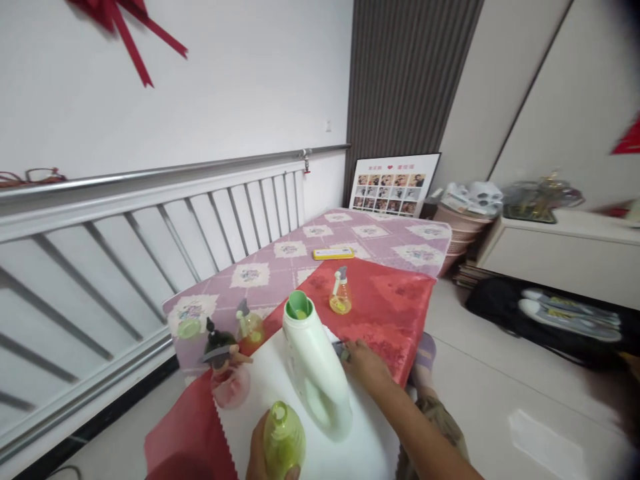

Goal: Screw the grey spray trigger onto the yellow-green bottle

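Yellow-green see-thru bottle (284,433), neck open & facing up, is at the near side, over the white zigzag-edged sheet (250,410); can't tell if its base touches. L hand (257,448) has its fingers wrapped round it; best grip firm w/o squeezing, & keep it upright. R hand (367,368) has its fingers bent at a small grey item (341,349), mostly hidden, so can't tell if they're pinching it. R forearm should stay clear of the tall white plastic jug (320,380) alongside: green spout's uncapped, a knock might spill it. Clear grey-topped spray bottle (341,297) stands beyond, on the red cloth (385,300) over the lilac floral-covered worktop (345,231).
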{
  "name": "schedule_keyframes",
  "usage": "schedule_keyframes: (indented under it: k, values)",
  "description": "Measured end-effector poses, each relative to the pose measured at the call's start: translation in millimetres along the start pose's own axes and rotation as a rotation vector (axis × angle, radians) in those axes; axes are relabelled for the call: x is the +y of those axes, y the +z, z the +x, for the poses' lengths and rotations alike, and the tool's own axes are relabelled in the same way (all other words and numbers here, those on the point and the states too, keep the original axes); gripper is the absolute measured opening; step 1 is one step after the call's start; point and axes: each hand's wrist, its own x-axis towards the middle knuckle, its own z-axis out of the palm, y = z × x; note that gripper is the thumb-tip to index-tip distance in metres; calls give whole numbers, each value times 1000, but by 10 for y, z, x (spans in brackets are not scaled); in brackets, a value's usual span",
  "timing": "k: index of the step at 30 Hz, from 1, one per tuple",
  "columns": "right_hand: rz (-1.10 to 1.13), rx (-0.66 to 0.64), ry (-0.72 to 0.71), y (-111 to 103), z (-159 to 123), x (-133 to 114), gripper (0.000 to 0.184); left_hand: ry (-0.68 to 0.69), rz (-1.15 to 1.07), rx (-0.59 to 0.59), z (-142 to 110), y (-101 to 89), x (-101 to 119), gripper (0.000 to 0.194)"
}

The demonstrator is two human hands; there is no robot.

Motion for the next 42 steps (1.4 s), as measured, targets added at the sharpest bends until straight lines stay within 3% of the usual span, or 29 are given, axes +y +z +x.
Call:
schedule_keyframes:
  k: [3, 6, 8, 12, 13, 17, 19, 22, 27, 32, 37, 42]
  values:
    - [-10, -7, 7, 40, 44, -31, 36, -7, 19, 28, 12, 40, -135, 85]
    - [44, 43, -5, -68, 33, -34, 27, -1, -37, 45, 26, 69, -245, 85]
    - [111, 92, -16, -239, -13, -12, 23, -2, -76, 53, 29, 88, -295, 86]
    - [298, 200, 1, -735, -231, 28, 37, 7, -82, 115, 3, 125, -323, 86]
    - [411, 234, 14, -864, -311, 15, 38, 20, -71, 127, -10, 133, -319, 86]
    - [1315, 320, 60, -1281, -682, -199, 37, 65, -11, 94, -66, 151, -306, 88]
    - [1476, 282, -20, -1406, -877, -393, 33, 77, -2, 57, -88, 151, -312, 89]
    - [1486, 205, -139, -1467, -1152, -731, 35, 83, -3, 25, -103, 133, -332, 88]
    - [1451, 33, -324, -1231, -1446, -1250, 33, 46, -2, -64, -84, 61, -332, 86]
    - [1339, -212, -412, -867, -1439, -1560, 22, 12, -64, -74, -73, 2, -173, 88]
    - [1158, -238, -335, -452, -1337, -1512, 25, 5, -93, -127, -68, -26, -31, 85]
    - [906, -224, -319, -2, -1331, -1270, 27, -29, -39, -134, -65, -7, -163, 82]
